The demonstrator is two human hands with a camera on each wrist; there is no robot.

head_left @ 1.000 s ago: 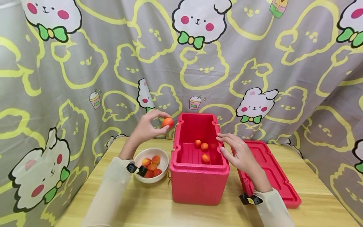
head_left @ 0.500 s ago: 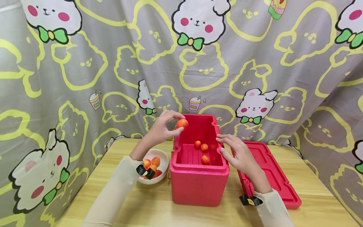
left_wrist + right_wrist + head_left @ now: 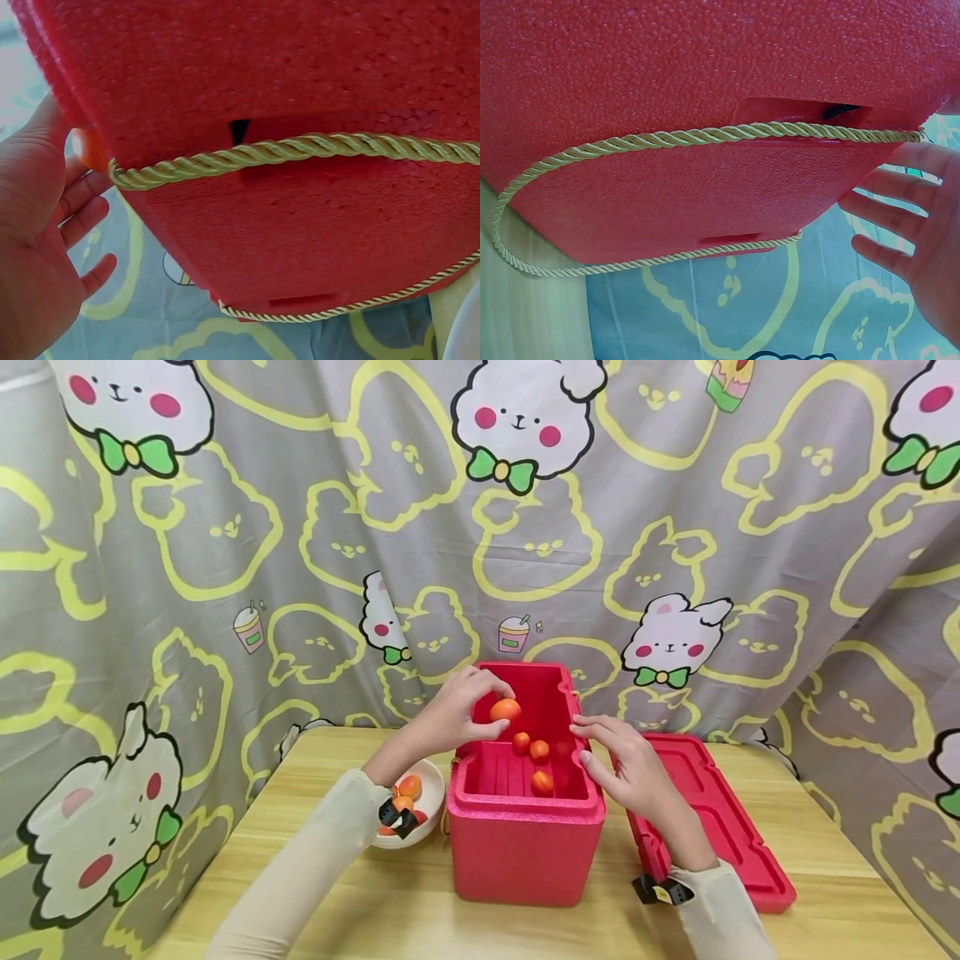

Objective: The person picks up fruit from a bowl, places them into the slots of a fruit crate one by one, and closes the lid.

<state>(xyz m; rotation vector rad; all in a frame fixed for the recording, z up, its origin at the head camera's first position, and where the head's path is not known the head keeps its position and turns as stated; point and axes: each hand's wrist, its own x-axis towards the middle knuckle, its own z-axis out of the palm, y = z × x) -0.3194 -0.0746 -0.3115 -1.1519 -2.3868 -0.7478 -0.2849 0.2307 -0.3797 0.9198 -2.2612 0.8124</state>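
Fruit (image 3: 506,709) now lower, over box (image 3: 525,852)

Red box, orange fruit, cartoon curtain

The foam box (image 3: 525,852) and its lid (image 3: 712,818) are bright red, with a gold twisted cord (image 3: 300,150); the fruit (image 3: 506,709) is orange, the bowl (image 3: 431,822) white, the worktop (image 3: 825,860) pale wood-grain, the sleeves (image 3: 300,877) cream, and the curtain (image 3: 300,527) grey with yellow outlines and white, pink-cheeked, green-bowed bears.
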